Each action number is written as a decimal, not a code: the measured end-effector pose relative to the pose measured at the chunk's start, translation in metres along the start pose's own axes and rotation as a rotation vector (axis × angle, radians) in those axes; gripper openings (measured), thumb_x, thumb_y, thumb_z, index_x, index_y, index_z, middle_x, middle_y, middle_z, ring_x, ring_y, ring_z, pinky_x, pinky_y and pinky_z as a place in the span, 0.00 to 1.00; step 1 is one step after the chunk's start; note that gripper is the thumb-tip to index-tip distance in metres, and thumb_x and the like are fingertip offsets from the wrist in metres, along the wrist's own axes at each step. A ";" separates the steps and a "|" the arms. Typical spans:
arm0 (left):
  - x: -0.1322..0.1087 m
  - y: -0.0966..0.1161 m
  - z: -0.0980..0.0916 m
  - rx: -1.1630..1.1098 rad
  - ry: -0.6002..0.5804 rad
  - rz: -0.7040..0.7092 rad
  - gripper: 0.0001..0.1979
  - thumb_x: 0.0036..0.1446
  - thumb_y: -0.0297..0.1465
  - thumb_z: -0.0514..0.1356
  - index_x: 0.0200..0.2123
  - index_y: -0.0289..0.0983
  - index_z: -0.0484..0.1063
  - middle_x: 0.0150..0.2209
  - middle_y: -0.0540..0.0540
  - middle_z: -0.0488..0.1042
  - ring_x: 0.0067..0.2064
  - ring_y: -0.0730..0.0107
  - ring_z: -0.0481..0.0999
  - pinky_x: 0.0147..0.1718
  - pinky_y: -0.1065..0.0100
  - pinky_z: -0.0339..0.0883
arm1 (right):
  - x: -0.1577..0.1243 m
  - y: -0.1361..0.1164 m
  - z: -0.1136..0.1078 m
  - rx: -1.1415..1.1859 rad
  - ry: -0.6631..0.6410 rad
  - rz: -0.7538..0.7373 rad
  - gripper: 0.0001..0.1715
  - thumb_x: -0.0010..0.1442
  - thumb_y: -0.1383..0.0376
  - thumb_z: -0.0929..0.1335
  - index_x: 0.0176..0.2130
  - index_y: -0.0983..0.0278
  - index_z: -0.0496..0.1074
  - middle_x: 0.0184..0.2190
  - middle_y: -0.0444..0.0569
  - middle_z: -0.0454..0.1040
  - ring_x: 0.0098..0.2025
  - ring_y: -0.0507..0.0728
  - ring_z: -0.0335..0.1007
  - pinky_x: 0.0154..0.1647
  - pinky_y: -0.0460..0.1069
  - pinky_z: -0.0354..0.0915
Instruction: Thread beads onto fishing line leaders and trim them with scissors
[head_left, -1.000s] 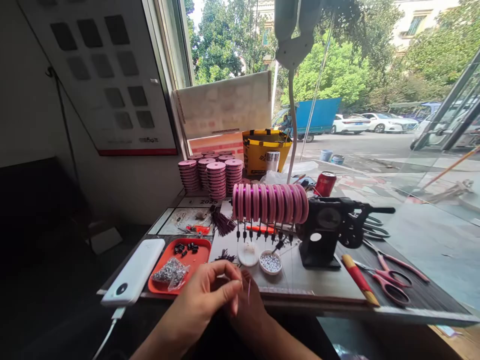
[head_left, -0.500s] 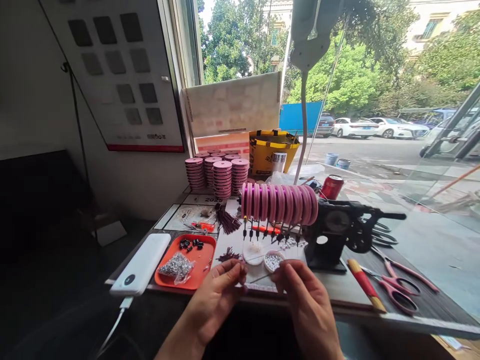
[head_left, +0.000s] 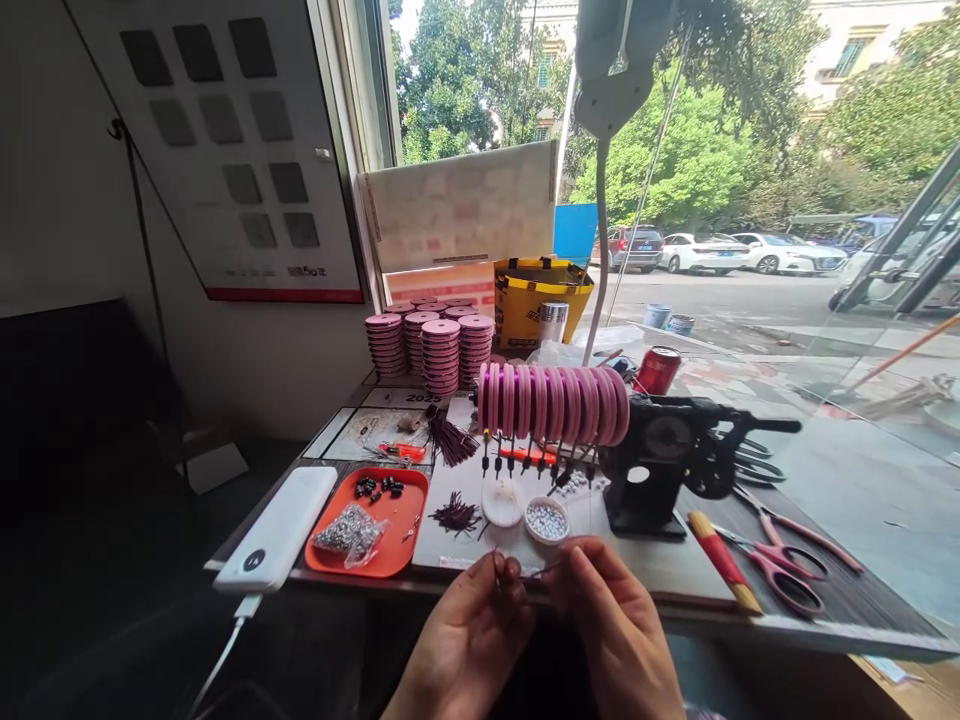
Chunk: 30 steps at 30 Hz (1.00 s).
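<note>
My left hand (head_left: pixel 480 625) is closed in a pinch at the table's front edge, a thin dark strand (head_left: pixel 546 571) between its fingertips. Close by on the right, my right hand (head_left: pixel 616 625) pinches the same strand, which runs across the small gap. Just beyond my fingers stands a round white dish (head_left: pixel 547 520) of tiny silvery beads. Beside it are a white lid (head_left: pixel 502 502) and a small pile of short dark strands (head_left: pixel 456 512). Behind them, a black winding device (head_left: pixel 649 470) carries a row of pink spools (head_left: pixel 555 405) with small black pieces hanging below.
On the left are an orange tray (head_left: pixel 420 490) with a bag of silvery bits and a white power bank (head_left: pixel 279 525). Pink-handled scissors (head_left: pixel 791 575) and a red-wrapped wooden handle (head_left: pixel 724 562) lie right. Stacked pink spools (head_left: pixel 440 355), a yellow bag (head_left: pixel 517 300) and a red can (head_left: pixel 658 370) stand behind.
Both hands have drawn lower, toward me, and the left has moved right, closing the gap. The bead dish is now uncovered by my fingers. The view has shifted slightly.
</note>
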<state>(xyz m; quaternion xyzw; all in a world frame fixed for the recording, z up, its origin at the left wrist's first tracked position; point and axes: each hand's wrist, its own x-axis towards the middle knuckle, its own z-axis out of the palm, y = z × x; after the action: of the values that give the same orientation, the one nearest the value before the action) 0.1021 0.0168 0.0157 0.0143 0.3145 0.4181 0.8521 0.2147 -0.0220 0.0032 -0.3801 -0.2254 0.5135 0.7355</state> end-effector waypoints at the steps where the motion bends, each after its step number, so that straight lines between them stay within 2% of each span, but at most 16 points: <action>1: 0.000 0.000 0.000 0.001 0.005 -0.002 0.18 0.62 0.20 0.50 0.25 0.28 0.76 0.25 0.41 0.78 0.26 0.68 0.77 0.28 0.68 0.72 | -0.001 0.000 0.000 0.003 -0.002 0.003 0.14 0.51 0.55 0.73 0.31 0.62 0.71 0.22 0.40 0.69 0.25 0.46 0.60 0.28 0.38 0.58; 12: 0.000 0.000 -0.003 -0.003 -0.011 -0.002 0.17 0.61 0.20 0.50 0.25 0.28 0.76 0.25 0.42 0.79 0.27 0.68 0.78 0.28 0.67 0.72 | -0.001 0.002 -0.001 -0.017 0.021 -0.020 0.14 0.51 0.55 0.72 0.31 0.62 0.71 0.22 0.41 0.68 0.26 0.48 0.59 0.29 0.40 0.59; 15: 0.002 -0.001 -0.008 -0.008 -0.054 -0.012 0.15 0.61 0.20 0.52 0.27 0.28 0.76 0.27 0.41 0.79 0.30 0.67 0.78 0.30 0.67 0.72 | -0.001 0.001 0.002 -0.031 0.031 -0.026 0.14 0.51 0.54 0.72 0.31 0.62 0.71 0.22 0.41 0.69 0.26 0.49 0.62 0.29 0.42 0.60; 19: 0.005 -0.003 -0.013 -0.030 -0.174 -0.039 0.07 0.55 0.21 0.59 0.28 0.28 0.77 0.29 0.41 0.80 0.34 0.64 0.79 0.35 0.66 0.72 | -0.006 0.005 0.005 -0.128 0.022 -0.071 0.14 0.50 0.54 0.72 0.30 0.61 0.72 0.22 0.42 0.70 0.25 0.50 0.64 0.29 0.43 0.61; 21: 0.004 -0.006 -0.014 -0.071 -0.181 -0.051 0.05 0.52 0.19 0.62 0.26 0.28 0.78 0.27 0.41 0.80 0.33 0.66 0.79 0.36 0.68 0.72 | -0.012 0.010 0.004 -0.240 0.002 -0.153 0.12 0.50 0.54 0.72 0.29 0.61 0.74 0.23 0.43 0.70 0.26 0.52 0.66 0.30 0.45 0.62; 23: 0.001 -0.011 -0.014 -0.090 -0.165 -0.028 0.04 0.49 0.18 0.65 0.25 0.29 0.78 0.23 0.43 0.79 0.29 0.70 0.78 0.35 0.72 0.71 | -0.017 0.015 -0.001 -0.413 -0.037 -0.300 0.11 0.51 0.55 0.70 0.27 0.60 0.75 0.24 0.45 0.70 0.27 0.53 0.67 0.30 0.45 0.62; 25: -0.005 -0.015 -0.014 -0.026 -0.172 0.033 0.03 0.46 0.21 0.68 0.27 0.32 0.79 0.20 0.46 0.78 0.26 0.74 0.77 0.31 0.75 0.70 | -0.019 0.014 -0.010 -0.577 -0.055 -0.472 0.09 0.53 0.57 0.70 0.27 0.59 0.75 0.26 0.45 0.70 0.28 0.54 0.68 0.29 0.45 0.62; 26: -0.008 -0.016 -0.014 0.030 -0.191 0.081 0.06 0.45 0.23 0.69 0.30 0.33 0.80 0.19 0.48 0.77 0.26 0.74 0.77 0.31 0.75 0.69 | -0.018 0.011 -0.015 -0.649 -0.041 -0.551 0.07 0.54 0.58 0.69 0.29 0.58 0.75 0.28 0.46 0.71 0.30 0.55 0.69 0.30 0.46 0.63; 27: -0.012 -0.016 -0.014 0.092 -0.214 0.130 0.08 0.44 0.26 0.70 0.32 0.35 0.80 0.18 0.49 0.76 0.26 0.74 0.76 0.31 0.75 0.68 | -0.014 0.005 -0.020 -0.735 -0.029 -0.626 0.05 0.54 0.60 0.68 0.31 0.57 0.75 0.31 0.46 0.72 0.32 0.56 0.69 0.33 0.47 0.63; 29: -0.019 -0.014 -0.015 0.222 -0.281 0.179 0.07 0.44 0.32 0.70 0.29 0.37 0.79 0.14 0.51 0.73 0.25 0.72 0.75 0.33 0.71 0.68 | -0.003 -0.012 -0.025 -0.944 -0.034 -0.770 0.08 0.56 0.63 0.67 0.38 0.56 0.73 0.38 0.48 0.73 0.41 0.59 0.69 0.42 0.50 0.62; 30: -0.023 -0.010 -0.014 0.281 -0.323 0.168 0.08 0.44 0.34 0.69 0.25 0.36 0.78 0.13 0.52 0.70 0.23 0.71 0.75 0.34 0.68 0.67 | 0.003 -0.022 -0.024 -1.094 -0.107 -0.822 0.10 0.55 0.64 0.67 0.40 0.56 0.73 0.40 0.49 0.73 0.45 0.61 0.67 0.46 0.53 0.60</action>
<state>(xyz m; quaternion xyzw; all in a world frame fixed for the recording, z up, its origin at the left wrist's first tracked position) 0.0914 -0.0097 0.0130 0.2259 0.2268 0.4321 0.8431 0.2455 -0.0312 0.0060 -0.5548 -0.6141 0.0232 0.5609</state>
